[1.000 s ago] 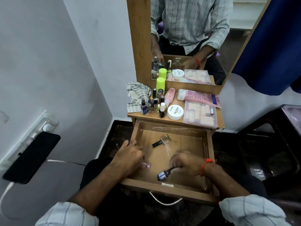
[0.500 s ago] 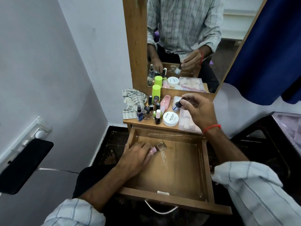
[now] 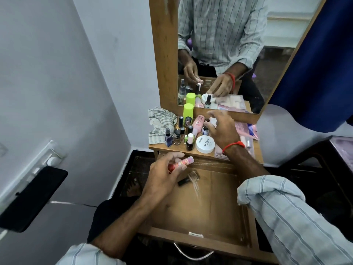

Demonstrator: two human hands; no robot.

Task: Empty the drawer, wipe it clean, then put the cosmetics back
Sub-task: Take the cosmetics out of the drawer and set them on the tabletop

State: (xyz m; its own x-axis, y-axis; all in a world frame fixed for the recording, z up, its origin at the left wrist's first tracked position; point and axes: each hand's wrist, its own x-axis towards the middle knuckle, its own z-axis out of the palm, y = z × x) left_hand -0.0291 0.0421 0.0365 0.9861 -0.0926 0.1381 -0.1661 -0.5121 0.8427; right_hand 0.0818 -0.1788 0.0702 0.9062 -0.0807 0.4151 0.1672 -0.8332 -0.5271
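The wooden drawer (image 3: 214,213) is pulled out below the dresser top. A clear bottle with a black cap (image 3: 189,178) lies on its side near the drawer's back. My left hand (image 3: 164,176) hovers over the drawer's back left corner, shut on a small pink and red tube (image 3: 181,163). My right hand (image 3: 221,129) is above the dresser top with fingers spread, just off a small dark-capped bottle (image 3: 205,130) standing there. Around it stand several cosmetics: a white nail polish remover jar (image 3: 205,144), a pink bottle (image 3: 197,124), a green bottle (image 3: 188,113).
A striped cloth (image 3: 161,123) lies at the dresser top's left. A clear pouch (image 3: 246,142) and pink tube sit at its right. The mirror (image 3: 229,44) stands behind. A black phone (image 3: 32,197) hangs at a wall socket on the left. A dark table (image 3: 340,150) is at right.
My right hand set the small bottle down on the dresser top and opened off it. My left hand lifted the pink tube out of the drawer toward the dresser top.
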